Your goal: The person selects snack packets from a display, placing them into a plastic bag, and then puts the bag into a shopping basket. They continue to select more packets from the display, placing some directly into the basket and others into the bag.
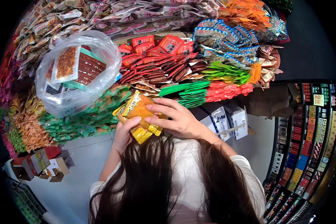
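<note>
Close to my body, both hands hold a few yellow and orange snack packets point(140, 109). My left hand point(125, 130) grips their lower left side, the thumb lying across the front. From the right, my right hand point(177, 118) has its fingertips pressed on the packets' face. A clear plastic bag point(112, 67) stands open at the upper left, with flat brown snack packs point(66, 64) inside. Just beyond my hands are red packets point(158, 63), green packets point(193, 92) and pinkish red packets point(227, 90).
Blue and white packets point(224, 37) and orange packets point(246, 15) lie at the back right. Shelves of small boxes point(302, 142) stand at the right. White cartons point(237, 121) sit beneath the display, and open cardboard boxes point(41, 162) rest on the floor at left.
</note>
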The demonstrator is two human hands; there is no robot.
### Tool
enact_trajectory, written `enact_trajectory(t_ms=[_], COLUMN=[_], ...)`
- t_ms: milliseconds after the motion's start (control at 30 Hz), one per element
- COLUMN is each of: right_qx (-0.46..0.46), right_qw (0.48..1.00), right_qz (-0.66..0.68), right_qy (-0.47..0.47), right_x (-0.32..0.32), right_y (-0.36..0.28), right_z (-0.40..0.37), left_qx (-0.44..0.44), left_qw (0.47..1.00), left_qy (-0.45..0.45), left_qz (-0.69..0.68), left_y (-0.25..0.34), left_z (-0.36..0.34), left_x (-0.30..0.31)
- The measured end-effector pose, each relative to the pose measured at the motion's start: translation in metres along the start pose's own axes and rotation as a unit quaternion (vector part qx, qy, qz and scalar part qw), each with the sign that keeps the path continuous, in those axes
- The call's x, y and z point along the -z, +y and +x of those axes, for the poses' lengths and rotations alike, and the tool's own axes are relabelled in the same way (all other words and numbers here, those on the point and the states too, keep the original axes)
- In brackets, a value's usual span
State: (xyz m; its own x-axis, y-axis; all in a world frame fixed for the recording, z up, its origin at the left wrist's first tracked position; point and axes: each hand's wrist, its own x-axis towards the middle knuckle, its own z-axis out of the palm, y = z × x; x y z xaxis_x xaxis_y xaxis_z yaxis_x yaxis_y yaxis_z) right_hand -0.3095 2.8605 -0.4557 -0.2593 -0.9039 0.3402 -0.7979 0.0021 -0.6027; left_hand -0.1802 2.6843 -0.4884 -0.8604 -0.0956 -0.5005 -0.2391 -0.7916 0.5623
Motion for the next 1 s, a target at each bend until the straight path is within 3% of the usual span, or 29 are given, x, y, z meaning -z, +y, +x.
enact_trajectory(t_ms=[300,467,667,800,867,1000], right_qx=[-0.004,-0.022,-0.022,-0.03,-0.055,-0.116], right_qw=[0.998,0.997,0.998,0.993,0.986,0.96], right_qz=[-0.019,0.046,-0.034,-0.06,-0.055,-0.006], right_qy=[0.056,0.049,0.05,0.093,0.151,0.253], right_x=[0.008,0.03,0.05,0.047,0.061,0.114], right_y=[0.009,0.007,0.014,0.014,0.024,0.05], right_z=[-0.024,-0.025,-0.034,-0.034,-0.041,-0.08], left_qx=[0.033,0.052,0.063,0.045,0.062,0.056], left_qw=[0.995,0.993,0.993,0.986,0.972,0.986], left_qy=[-0.075,-0.086,-0.089,-0.11,-0.212,-0.145], left_qz=[0.061,0.056,0.045,0.115,0.075,0.055], left_y=[-0.009,-0.008,-0.009,-0.002,0.002,-0.001], left_z=[0.012,0.013,0.014,0.017,0.02,0.017], left_x=[-0.011,-0.016,-0.027,-0.048,-0.055,-0.052])
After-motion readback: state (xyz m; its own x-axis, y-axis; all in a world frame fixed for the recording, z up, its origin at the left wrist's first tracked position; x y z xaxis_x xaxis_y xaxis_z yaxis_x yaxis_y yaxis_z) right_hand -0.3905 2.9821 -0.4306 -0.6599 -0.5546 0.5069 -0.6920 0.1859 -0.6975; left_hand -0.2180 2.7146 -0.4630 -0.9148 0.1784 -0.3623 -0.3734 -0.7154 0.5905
